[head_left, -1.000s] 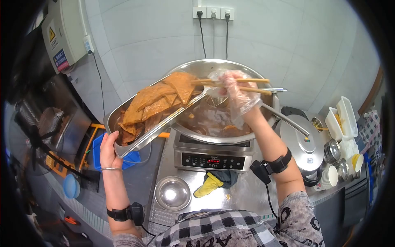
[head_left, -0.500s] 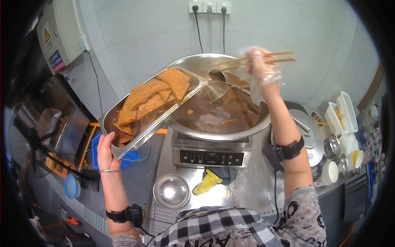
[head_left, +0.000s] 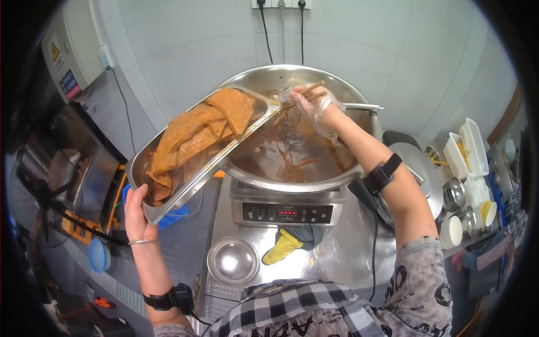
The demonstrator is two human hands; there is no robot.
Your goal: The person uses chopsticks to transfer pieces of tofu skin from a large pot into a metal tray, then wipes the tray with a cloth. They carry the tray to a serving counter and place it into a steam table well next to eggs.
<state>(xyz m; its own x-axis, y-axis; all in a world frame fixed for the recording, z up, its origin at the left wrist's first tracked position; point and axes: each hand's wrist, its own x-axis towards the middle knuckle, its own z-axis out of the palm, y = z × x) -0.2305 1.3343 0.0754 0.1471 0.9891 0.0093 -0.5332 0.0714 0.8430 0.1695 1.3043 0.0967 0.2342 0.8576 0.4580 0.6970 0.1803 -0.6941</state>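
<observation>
My left hand (head_left: 141, 212) grips the near-left corner of a rectangular metal pan (head_left: 196, 178). In the pan lie large brown sheets of what looks like braised tofu skin (head_left: 193, 132). The pan is held over the left rim of a wide steel pot (head_left: 314, 186) of dark brown broth (head_left: 295, 154). My right hand (head_left: 314, 106), in a clear plastic glove, is closed around wooden chopsticks (head_left: 313, 87) above the pot, near the pan's far right corner. The chopsticks' lower ends are mostly hidden. A metal utensil handle (head_left: 364, 106) rests across the pot's right rim.
Under the pot is an induction cooker (head_left: 287, 213) with a lit red display. A metal bowl (head_left: 233, 260) and a yellow-grey cloth (head_left: 286, 245) lie in front. A round lidded cooker (head_left: 412, 185), paper cups (head_left: 451, 232) and white containers (head_left: 466, 151) stand at right.
My right hand has moved left and down over the pot, bringing the chopsticks towards the pan. The wire strainer seen in the broth earlier is out of sight. The pan has shifted slightly left.
</observation>
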